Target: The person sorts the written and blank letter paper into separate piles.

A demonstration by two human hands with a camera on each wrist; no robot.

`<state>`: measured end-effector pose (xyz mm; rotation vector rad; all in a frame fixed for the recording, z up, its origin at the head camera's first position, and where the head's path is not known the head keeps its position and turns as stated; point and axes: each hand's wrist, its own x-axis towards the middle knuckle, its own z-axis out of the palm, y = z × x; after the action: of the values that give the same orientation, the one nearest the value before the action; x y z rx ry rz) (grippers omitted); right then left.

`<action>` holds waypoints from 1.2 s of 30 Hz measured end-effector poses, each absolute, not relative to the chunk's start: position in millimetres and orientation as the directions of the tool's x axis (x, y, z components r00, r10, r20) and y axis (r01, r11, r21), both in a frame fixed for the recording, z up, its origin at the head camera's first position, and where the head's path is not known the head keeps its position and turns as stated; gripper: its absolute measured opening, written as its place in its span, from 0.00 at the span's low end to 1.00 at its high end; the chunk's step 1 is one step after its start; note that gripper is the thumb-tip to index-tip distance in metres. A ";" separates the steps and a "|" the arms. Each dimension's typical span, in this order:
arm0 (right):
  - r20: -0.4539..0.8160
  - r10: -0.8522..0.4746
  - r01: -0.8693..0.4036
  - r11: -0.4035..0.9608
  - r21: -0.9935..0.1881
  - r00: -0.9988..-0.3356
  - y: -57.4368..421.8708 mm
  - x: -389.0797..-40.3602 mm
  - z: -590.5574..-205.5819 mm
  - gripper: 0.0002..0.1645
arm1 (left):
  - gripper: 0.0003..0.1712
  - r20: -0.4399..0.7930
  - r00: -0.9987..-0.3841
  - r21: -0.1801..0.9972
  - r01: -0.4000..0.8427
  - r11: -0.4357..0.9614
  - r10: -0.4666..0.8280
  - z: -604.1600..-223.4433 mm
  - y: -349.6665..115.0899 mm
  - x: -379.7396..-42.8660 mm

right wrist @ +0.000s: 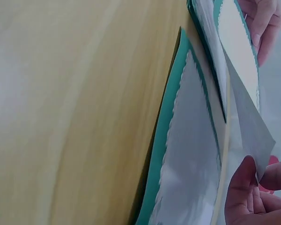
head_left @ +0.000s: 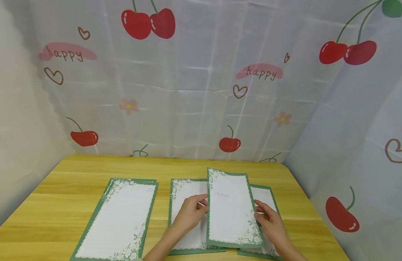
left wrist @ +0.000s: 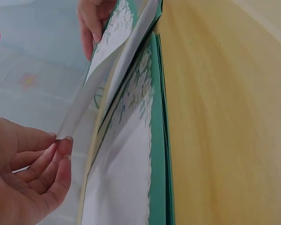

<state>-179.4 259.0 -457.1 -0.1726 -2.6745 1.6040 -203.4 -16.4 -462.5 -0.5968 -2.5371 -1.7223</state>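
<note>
Between both hands a sheet of letter paper (head_left: pixel 231 214) is held up over the table, with a green border, white flowers in two corners and a small line of writing. My left hand (head_left: pixel 192 212) pinches its left edge; my right hand (head_left: pixel 269 221) pinches the right edge. In the left wrist view, the left hand (left wrist: pixel 33 168) has the sheet's edge between thumb and fingertips. The right wrist view shows the right hand (right wrist: pixel 257 192) gripping the other edge. Beneath the raised sheet lie a middle stack of matching paper (head_left: pixel 188 239) and a right-hand sheet (head_left: pixel 266 195), both partly covered.
Another stack of the same green-bordered paper (head_left: pixel 117 217) lies at the left, its sheets slightly out of line. The wooden table (head_left: pixel 51 203) ends at a white curtain (head_left: pixel 188 119) printed with cherries, which also hangs along the right side.
</note>
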 end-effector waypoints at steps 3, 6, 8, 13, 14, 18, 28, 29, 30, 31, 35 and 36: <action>-0.055 0.114 0.103 0.478 -0.872 -0.992 266.9 -178.7 -457.6 0.28 | 0.23 0.214 -0.920 0.893 0.320 0.317 0.327 -462.7 -5.9 -205.7; -0.072 0.128 0.126 0.489 -0.863 -0.989 274.7 -178.2 -458.3 0.28 | 0.24 0.202 -0.917 0.898 0.313 0.308 0.344 -463.0 5.0 -207.2; -0.081 0.140 0.141 0.496 -0.857 -0.987 279.5 -178.0 -458.6 0.28 | 0.24 0.192 -0.916 0.905 0.304 0.297 0.352 -463.1 11.4 -207.8; -0.117 0.169 0.188 0.500 -0.846 -0.979 292.1 -176.5 -459.6 0.29 | 0.25 0.169 -0.917 0.925 0.274 0.264 0.361 -463.8 26.3 -208.8; -0.127 0.175 0.199 0.498 -0.844 -0.976 294.8 -176.3 -459.5 0.29 | 0.25 0.165 -0.917 0.925 0.272 0.265 0.363 -463.6 29.5 -209.0; -0.153 0.195 0.233 0.503 -0.832 -0.969 305.5 -175.9 -459.2 0.30 | 0.24 0.165 -0.914 0.920 0.278 0.275 0.371 -461.6 41.7 -210.6; -0.187 0.279 0.308 0.498 -0.811 -0.942 321.4 -176.6 -464.2 0.33 | 0.21 0.168 -0.895 0.880 0.325 0.346 0.414 -462.7 60.4 -212.5; -0.190 0.285 0.314 0.497 -0.809 -0.940 322.3 -176.3 -465.0 0.34 | 0.18 0.175 -0.889 0.870 0.341 0.357 0.422 -463.1 61.6 -212.6; -0.189 0.287 0.315 0.498 -0.808 -0.939 323.1 -176.2 -465.8 0.34 | 0.15 0.182 -0.884 0.859 0.356 0.368 0.429 -463.2 62.6 -212.6; -0.187 0.288 0.315 0.501 -0.806 -0.939 323.8 -176.2 -466.7 0.34 | 0.15 0.185 -0.882 0.848 0.366 0.383 0.434 -463.1 63.4 -212.4; -0.156 0.277 0.290 0.551 -0.782 -0.948 327.2 -174.4 -470.5 0.35 | 0.15 0.184 -0.877 0.771 0.409 0.488 0.444 -462.8 65.8 -211.2; -0.149 0.273 0.284 0.568 -0.772 -0.951 328.1 -174.0 -471.3 0.35 | 0.17 0.177 -0.880 0.754 0.409 0.514 0.441 -463.0 66.1 -210.8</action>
<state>-174.0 328.1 -471.3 -0.4955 -2.7930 1.3793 -210.8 66.1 -463.0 -0.7767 -2.7651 -1.3606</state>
